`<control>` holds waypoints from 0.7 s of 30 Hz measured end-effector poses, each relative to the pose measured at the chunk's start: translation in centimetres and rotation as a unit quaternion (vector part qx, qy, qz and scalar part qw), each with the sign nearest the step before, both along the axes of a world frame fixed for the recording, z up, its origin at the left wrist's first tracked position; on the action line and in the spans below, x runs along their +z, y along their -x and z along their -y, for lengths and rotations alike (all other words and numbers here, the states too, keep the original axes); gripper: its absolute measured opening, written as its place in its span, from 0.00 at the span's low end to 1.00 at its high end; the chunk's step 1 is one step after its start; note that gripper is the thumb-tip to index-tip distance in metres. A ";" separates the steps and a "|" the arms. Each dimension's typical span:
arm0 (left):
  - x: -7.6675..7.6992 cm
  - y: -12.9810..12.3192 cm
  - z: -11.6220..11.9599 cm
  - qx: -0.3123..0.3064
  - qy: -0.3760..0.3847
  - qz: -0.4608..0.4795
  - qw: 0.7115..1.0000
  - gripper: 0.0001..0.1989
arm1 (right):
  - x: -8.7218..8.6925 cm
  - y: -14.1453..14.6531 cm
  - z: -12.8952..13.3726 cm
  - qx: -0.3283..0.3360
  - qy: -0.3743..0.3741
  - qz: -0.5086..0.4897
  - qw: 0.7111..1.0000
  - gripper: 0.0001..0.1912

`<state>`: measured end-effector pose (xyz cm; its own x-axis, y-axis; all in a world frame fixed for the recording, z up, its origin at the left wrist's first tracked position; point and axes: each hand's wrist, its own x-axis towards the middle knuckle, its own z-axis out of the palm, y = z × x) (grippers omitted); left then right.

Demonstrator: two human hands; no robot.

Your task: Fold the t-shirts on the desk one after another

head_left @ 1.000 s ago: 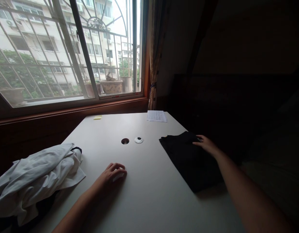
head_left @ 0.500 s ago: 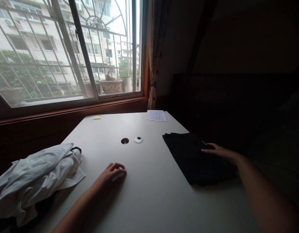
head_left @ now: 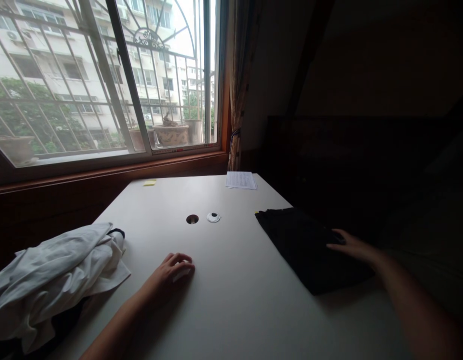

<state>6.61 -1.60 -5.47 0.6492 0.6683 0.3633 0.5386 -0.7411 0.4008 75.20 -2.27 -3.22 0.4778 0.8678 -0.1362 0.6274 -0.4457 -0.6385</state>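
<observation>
A folded black garment [head_left: 302, 250] lies on the right side of the white table [head_left: 223, 310]. My right hand [head_left: 351, 246] is at its right part, thumb and a finger closed on the dark cloth; the other fingers are lost in shadow. Near the table's middle rests my left hand [head_left: 174, 267], fingers loosely curled and apart from the thumb, with nothing visible in it. Left of that hand is a crumpled heap of white cloth [head_left: 66, 272], with some dark cloth showing beneath it.
Papers [head_left: 241, 180] lie at the table's far edge, and a yellow note [head_left: 149, 183] at the far left. A round hole [head_left: 192, 219] is cut in the tabletop beside a round cover [head_left: 213, 217]. Behind stand a barred window [head_left: 167, 90] and a tied curtain [head_left: 237, 110].
The black garment has slid right and a little nearer, turning slightly, along with my right hand. A bit of yellow now shows at its far left corner. My left hand has stayed in place.
</observation>
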 end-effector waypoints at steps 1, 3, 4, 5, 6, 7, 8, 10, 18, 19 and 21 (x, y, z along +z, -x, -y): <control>0.0 0.0 0.0 -0.001 -0.001 0.000 1.000 0.12 | 0.3 1.2 -0.4 0.001 -0.009 0.078 0.997 0.38; -0.1 -0.1 0.0 0.002 -0.004 0.001 1.000 0.12 | 1.1 4.8 -1.5 0.024 -0.032 0.217 0.975 0.33; -0.2 -0.1 -0.1 0.005 -0.005 0.001 1.000 0.11 | 1.5 7.1 -2.1 0.052 -0.048 0.248 0.966 0.29; -0.3 -0.1 -0.1 0.007 -0.006 0.001 1.000 0.11 | 1.9 9.6 -2.9 0.087 -0.056 0.259 0.960 0.26; -0.4 -0.1 -0.2 0.008 -0.007 0.001 1.000 0.11 | 2.1 12.2 -3.6 0.114 -0.060 0.263 0.956 0.23; -0.4 -0.1 -0.2 0.007 -0.007 0.000 1.000 0.11 | 2.2 14.8 -4.4 0.137 -0.062 0.263 0.953 0.22; -0.3 -0.1 -0.2 0.007 -0.008 -0.001 1.000 0.11 | 2.1 17.1 -5.2 0.159 -0.057 0.263 0.950 0.23; -0.1 -0.1 0.0 0.005 -0.006 -0.005 1.000 0.11 | 1.5 21.1 -6.6 0.174 -0.040 0.294 0.939 0.26; 0.9 -0.1 0.4 0.000 0.018 -0.009 1.000 0.12 | 0.3 25.0 -10.5 0.115 -0.036 0.356 0.926 0.12; 0.9 -0.1 0.4 0.000 0.019 -0.008 1.000 0.12 | 0.5 24.8 -10.8 0.111 -0.043 0.357 0.927 0.13; 0.9 -0.1 0.4 -0.002 0.020 -0.007 1.000 0.12 | 0.9 24.5 -11.4 0.103 -0.056 0.358 0.926 0.15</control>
